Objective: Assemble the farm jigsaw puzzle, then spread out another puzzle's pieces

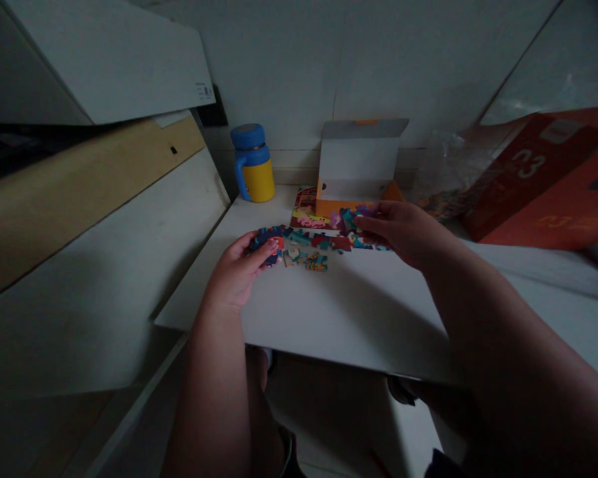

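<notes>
My left hand [239,269] grips several dark blue and red jigsaw puzzle pieces [271,240], thumb on top, at the left end of the puzzle. Between my hands, loose and joined puzzle pieces [306,257] in teal, red and cream lie on the white table [323,309]. My right hand [396,229] is raised a little over the right end of this row, its fingers pinching a teal and purple puzzle piece [349,219]. Part of the row at the right is covered by that hand. A colourful picture sheet [306,212] lies just behind the pieces.
An open orange box [361,189] with its lid up stands at the back. Left of it is a blue and yellow mug [256,174]. A clear plastic bag of pieces [443,196] and a large red box [543,179] are at the right. White furniture panels [114,245] border the left side.
</notes>
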Demonstrator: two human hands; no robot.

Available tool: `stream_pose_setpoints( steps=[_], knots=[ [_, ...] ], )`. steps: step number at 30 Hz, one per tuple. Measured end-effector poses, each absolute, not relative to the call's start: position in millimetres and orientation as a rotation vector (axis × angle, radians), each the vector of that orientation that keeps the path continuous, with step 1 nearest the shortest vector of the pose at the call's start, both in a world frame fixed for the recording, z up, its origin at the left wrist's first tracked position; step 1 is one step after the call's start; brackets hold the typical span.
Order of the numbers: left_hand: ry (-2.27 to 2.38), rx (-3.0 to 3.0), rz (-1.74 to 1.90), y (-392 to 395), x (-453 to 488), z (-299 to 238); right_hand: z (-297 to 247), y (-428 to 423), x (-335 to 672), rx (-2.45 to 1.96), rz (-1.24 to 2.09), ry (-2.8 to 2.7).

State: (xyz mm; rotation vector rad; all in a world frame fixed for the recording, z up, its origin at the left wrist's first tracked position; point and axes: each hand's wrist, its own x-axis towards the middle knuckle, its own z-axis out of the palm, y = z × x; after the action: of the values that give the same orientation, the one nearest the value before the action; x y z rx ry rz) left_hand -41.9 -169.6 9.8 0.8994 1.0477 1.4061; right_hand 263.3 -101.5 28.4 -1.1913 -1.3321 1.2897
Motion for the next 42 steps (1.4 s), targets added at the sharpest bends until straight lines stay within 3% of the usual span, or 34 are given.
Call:
stream_pose_setpoints(
  steps=[9, 14, 20, 26, 31, 35, 42],
  knots=[
    [1.071, 0.943, 1.450, -173.0, -28.7, 21.9, -18.1, -119.2, 288.7, -1.519, 1.292, -1.693],
    [1.061, 0.966, 1.440, -171.9, -20.8, 22.7, -12.0, -119.8, 285.2, -1.733, 1.004, -1.890],
    [1.074, 0.963, 1.424, -168.9, -21.9, 20.1, -2.4, -115.3, 313.0, -1.618, 1.161, -1.691],
    [1.110, 0.992, 1.386, -171.6, -20.6, 19.2, 2.9, -113.2, 328.5, -1.866, 1.163, -1.695],
    [1.120, 0.988, 1.363, -172.5, -18.0, 19.7, 10.7, -119.0, 314.0, -2.122, 0.766, -2.051],
    [1.104, 0.994, 1.342, -173.0, -16.0, 19.9, 17.0, -127.2, 296.4, -1.958, 0.324, -2.166],
    [1.047, 1.049, 1.251, -174.8, -7.7, 18.9, 17.4, -137.8, 270.1, -1.846, 0.490, -2.297]
  ],
)
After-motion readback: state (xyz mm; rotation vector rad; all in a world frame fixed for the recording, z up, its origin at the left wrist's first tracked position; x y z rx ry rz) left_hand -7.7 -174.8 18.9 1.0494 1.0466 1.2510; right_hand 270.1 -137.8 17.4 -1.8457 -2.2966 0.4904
